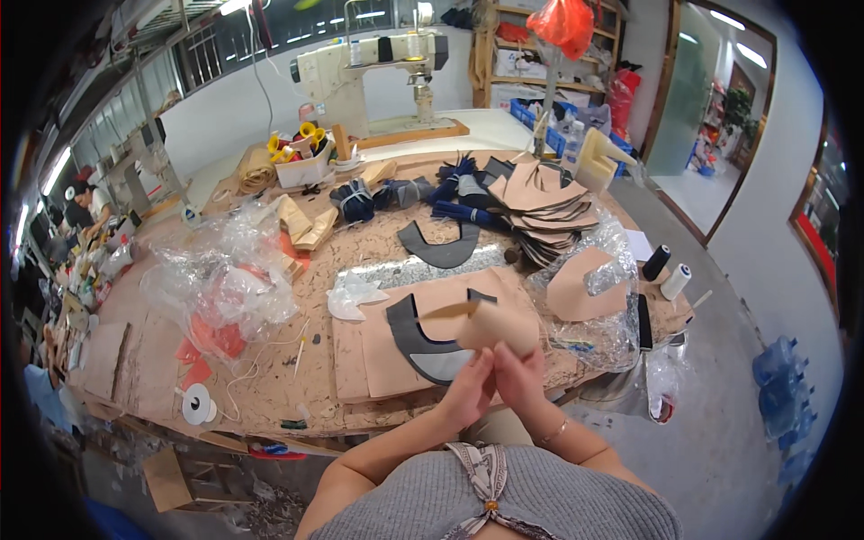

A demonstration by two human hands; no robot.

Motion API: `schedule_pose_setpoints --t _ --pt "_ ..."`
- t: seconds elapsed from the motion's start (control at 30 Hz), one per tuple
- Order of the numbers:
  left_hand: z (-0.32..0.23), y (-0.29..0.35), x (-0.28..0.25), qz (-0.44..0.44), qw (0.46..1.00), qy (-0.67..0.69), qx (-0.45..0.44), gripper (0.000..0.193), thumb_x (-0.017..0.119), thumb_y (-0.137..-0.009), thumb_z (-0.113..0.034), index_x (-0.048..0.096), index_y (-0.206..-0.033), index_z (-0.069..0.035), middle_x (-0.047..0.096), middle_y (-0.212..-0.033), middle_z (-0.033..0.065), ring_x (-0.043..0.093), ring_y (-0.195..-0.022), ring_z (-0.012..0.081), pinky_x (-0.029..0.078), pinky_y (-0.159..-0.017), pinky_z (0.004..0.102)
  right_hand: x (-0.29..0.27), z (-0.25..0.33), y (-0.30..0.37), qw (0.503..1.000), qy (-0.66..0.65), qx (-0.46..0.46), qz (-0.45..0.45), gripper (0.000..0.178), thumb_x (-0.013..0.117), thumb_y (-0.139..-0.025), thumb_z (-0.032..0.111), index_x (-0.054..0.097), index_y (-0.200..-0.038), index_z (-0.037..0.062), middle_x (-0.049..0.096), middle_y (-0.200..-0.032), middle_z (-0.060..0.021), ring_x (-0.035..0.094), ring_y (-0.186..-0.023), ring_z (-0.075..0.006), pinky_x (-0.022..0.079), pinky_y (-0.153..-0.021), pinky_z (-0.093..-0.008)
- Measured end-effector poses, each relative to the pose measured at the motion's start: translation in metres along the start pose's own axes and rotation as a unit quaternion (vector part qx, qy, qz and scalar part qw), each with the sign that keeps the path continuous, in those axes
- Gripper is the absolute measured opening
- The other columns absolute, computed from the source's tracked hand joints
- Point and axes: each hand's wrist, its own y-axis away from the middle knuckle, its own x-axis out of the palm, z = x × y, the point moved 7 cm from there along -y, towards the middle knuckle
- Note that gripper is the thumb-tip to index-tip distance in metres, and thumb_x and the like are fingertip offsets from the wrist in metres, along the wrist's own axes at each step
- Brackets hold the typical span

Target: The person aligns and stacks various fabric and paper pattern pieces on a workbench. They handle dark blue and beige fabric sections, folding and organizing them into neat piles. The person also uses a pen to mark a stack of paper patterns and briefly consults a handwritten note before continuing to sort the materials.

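Lower centre, left hand [468,389] and right hand [520,373] together grip a tan leather piece [490,324] above the cluttered surface [270,378].

Bright, even indoor light, mostly from long ceiling tubes [236,5] at the top edge and from daylight through the glass door [697,90] at the upper right. Soft, short shadows only under the hands [495,378] and along the table [270,396] edge. Strong white glare on the clear plastic bags [225,270] and on the shiny floor [711,193] near the door. Heavy fisheye bending of straight lines toward the rim, with black corners all around. Slight softness at the far left; middle sharp enough, hands a little blurred.
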Motion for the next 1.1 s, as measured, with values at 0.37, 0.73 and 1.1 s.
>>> schedule_pose_setpoints --t 0.37,0.73,1.1 --pt "-0.049 0.057 -0.062 -0.110 0.981 -0.157 -0.009 0.036 0.055 -0.093 -0.008 0.048 -0.128 -0.003 0.059 -0.118 0.0076 0.057 -0.108 0.0182 0.046 -0.093 0.0322 -0.031 -0.053 0.021 0.924 -0.009 0.370 0.098 0.030 0.061 -0.090 0.015 0.058 -0.117 0.0020 0.064 -0.108 -0.0056 0.063 -0.097 -0.0157 0.052 -0.082 -0.0302" --pt "-0.176 -0.008 -0.030 -0.134 0.847 -0.497 0.133 0.041 0.071 -0.079 -0.005 0.055 -0.116 0.001 0.067 -0.093 0.0040 0.063 -0.079 0.0104 0.049 -0.066 0.0249 0.011 -0.007 -0.098 0.948 0.267 0.102 0.137 0.027 0.070 -0.081 0.008 0.064 -0.103 -0.0054 0.068 -0.095 -0.0086 0.064 -0.081 -0.0127 0.052 -0.069 -0.0255" --pt "-0.116 0.021 -0.102 -0.237 0.768 -0.592 0.057 0.027 0.073 -0.078 -0.007 0.058 -0.100 -0.001 0.066 -0.079 0.0039 0.062 -0.066 0.0087 0.049 -0.059 0.0230 -0.037 -0.066 -0.069 0.913 0.372 0.145 0.078 0.042 0.081 -0.067 0.010 0.060 -0.100 -0.0059 0.068 -0.093 -0.0131 0.066 -0.082 -0.0171 0.053 -0.072 -0.0290"
